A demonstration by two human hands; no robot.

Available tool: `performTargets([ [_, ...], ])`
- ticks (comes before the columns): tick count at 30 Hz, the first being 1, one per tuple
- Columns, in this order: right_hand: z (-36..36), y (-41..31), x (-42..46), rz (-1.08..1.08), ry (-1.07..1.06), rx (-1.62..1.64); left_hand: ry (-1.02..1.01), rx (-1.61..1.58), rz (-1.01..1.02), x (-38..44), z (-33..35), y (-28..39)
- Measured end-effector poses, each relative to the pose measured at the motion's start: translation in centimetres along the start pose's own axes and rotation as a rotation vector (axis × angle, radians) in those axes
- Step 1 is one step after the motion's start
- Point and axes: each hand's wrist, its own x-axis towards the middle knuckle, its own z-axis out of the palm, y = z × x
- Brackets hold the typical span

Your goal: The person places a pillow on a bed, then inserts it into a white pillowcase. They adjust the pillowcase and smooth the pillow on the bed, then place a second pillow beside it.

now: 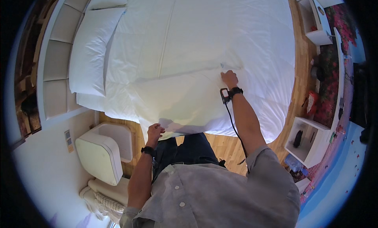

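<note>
A white sheet (189, 101) lies over the bed and hangs down its near side, in front of my legs. My right hand (229, 78) is closed on the sheet at the right part of the bed, close to a small blue mark; creases run around it. At the sheet's near edge is my left hand (155, 133), its fingers loosely curled against the cloth; whether they grip it is unclear. Both wrists bear dark bands, the right one with a small device and a black cable. A white pillow (91, 51) rests by the padded headboard (57, 58).
A white rounded bedside cabinet (97, 157) stands at the left below the headboard. Cushions (109, 198) lie at lower left. To the right are an open white shelf box (305, 142), a red bag (312, 102) and another white box (319, 33) along the patterned wall, beyond the wooden floor (301, 62).
</note>
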Motion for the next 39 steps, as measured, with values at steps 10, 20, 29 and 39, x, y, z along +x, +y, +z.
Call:
performTargets([
  [10,2.3,-2.0,3.5,-0.551,-0.027,-0.166,0.036,0.128,0.054,-2.0,5.6,0.5],
  [20,1.3,10.3,9.4,-0.214,0.242,0.011,0.029,0.256,0.083,-1.0,6.1,0.7],
  [29,0.3,17.5,7.6,-0.039,0.2,-0.15,-0.019,0.159,0.069,0.1,6.6,0.1],
  [39,0.9,17.1,-4.2,0.182,0.416,0.262,-0.029,0.255,0.071,4.6,3.4,-2.8],
])
